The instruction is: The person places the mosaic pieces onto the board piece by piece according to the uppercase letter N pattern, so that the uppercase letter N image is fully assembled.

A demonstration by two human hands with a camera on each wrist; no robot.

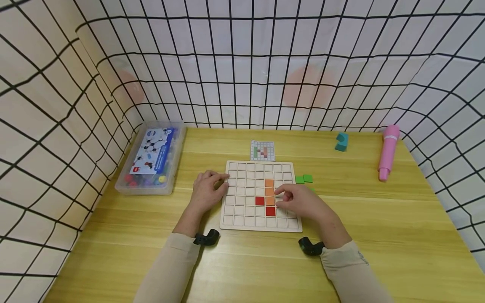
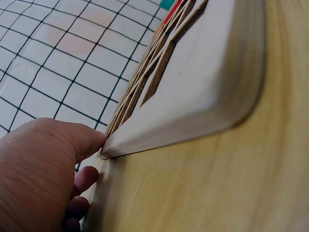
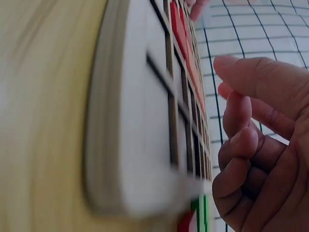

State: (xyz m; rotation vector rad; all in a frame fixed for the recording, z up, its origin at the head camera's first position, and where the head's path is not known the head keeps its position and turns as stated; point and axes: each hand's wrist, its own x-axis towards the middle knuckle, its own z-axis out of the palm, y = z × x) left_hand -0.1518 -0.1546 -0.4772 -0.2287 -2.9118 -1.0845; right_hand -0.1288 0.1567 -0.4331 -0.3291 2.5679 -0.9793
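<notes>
Now left hand (image 1: pixel 206 192) loosely touches grid board (image 1: pixel 241 182); right hand (image 1: pixel 303 201), half-curled, empty, beside orange tiles (image 1: pixel 269 192)

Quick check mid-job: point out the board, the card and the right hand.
board (image 1: pixel 250 191): head view, a bare square left of its middle.
card (image 1: pixel 262 151): head view, middle of its printed face.
right hand (image 1: pixel 302 200): head view, back of the hand.

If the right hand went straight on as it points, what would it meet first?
Probably the orange tiles on the board, though how high the right hand sits is unclear; it might pass over.
</notes>
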